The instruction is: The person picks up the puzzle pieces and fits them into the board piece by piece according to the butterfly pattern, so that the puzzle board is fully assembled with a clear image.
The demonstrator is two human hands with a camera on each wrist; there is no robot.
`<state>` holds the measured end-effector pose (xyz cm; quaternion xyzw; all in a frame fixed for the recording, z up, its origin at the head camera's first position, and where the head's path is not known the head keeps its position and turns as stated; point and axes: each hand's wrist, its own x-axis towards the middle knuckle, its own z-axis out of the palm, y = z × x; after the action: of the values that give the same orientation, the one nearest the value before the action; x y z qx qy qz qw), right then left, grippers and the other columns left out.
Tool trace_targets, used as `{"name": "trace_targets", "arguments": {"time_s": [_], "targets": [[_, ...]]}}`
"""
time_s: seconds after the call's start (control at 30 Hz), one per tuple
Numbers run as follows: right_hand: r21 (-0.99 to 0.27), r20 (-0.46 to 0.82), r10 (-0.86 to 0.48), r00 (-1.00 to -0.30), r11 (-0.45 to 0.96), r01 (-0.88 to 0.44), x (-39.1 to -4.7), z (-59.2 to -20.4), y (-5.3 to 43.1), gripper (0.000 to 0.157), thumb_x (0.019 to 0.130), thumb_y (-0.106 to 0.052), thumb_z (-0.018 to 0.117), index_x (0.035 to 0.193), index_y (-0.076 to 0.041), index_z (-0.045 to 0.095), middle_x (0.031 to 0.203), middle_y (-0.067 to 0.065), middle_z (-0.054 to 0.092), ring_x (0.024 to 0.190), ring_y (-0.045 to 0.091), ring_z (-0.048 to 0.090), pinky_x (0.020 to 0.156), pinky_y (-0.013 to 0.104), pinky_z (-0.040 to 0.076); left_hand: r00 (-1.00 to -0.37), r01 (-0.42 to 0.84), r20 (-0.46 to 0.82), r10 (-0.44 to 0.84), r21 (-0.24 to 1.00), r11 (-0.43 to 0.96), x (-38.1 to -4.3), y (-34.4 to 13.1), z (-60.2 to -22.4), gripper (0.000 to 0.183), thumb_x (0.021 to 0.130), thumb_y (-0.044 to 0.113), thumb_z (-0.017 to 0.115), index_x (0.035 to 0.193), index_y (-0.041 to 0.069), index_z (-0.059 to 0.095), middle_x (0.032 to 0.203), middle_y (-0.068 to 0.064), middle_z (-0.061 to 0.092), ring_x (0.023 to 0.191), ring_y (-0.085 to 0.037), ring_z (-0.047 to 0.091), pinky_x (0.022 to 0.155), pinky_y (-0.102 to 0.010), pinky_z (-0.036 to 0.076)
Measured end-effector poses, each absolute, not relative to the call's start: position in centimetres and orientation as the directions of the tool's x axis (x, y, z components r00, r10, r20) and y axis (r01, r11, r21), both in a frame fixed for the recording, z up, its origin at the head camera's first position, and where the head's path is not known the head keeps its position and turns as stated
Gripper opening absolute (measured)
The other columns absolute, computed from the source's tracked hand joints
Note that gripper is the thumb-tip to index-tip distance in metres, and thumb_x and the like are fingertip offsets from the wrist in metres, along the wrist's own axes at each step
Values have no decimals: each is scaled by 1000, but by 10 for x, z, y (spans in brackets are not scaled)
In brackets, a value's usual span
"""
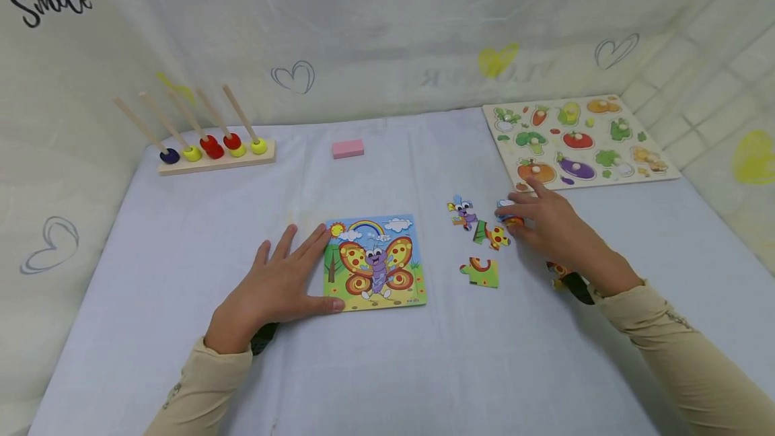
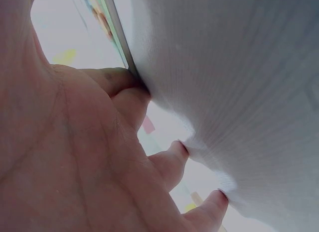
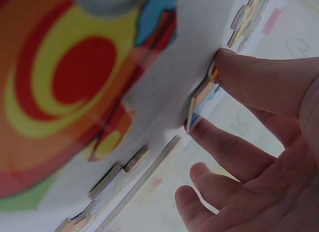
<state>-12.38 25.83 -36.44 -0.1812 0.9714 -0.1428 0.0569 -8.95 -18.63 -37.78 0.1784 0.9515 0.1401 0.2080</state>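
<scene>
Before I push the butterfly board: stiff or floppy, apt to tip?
The butterfly board is probably stiff: its edge looks straight in the left wrist view. Lying flat and low, it should slide on the white cloth rather than roll or tip. A leftward push would likely meet the left hand, which touches its left side.

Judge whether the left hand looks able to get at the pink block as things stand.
Probably yes: nothing stands between the left hand and the pink block, which lies uncovered farther forward, though the hand would likely have to leave the edge of the butterfly board first.
</scene>
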Motion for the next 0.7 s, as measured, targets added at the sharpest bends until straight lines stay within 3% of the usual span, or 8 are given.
{"name": "trace_targets", "arguments": {"time_s": [0.3, 0.5, 0.7], "targets": [[-303, 28, -407, -913, 867, -396, -123, -365, 256, 32, 93, 1, 80, 124, 2, 77, 133, 30, 68, 144, 56, 44, 114, 72, 36, -847, 282, -354, 397, 335, 899, -90, -186, -376, 121, 83, 72, 79, 173, 17, 19, 179, -5, 16, 161, -48, 0, 121, -77, 3], [-325, -53, -332, -942, 897, -298, -122, -364, 256, 48, 98, -6, 77, 143, 5, 64, 148, 33, 57, 146, 52, 42, 114, 69, 38, -845, 284, -357, 398, 331, 900, -90, -186, -375, 121, 84, 71, 79, 174, 17, 19, 179, -5, 15, 161, -48, 0, 121, -77, 2], [-322, -49, -325, -944, 900, -293, -120, -361, 253, 55, 97, -6, 79, 146, 8, 59, 151, 33, 54, 145, 51, 45, 114, 66, 39, -848, 283, -350, 399, 337, 898, -90, -186, -375, 121, 83, 71, 79, 173, 17, 19, 179, -5, 16, 161, -48, 0, 121, -77, 3]]}}
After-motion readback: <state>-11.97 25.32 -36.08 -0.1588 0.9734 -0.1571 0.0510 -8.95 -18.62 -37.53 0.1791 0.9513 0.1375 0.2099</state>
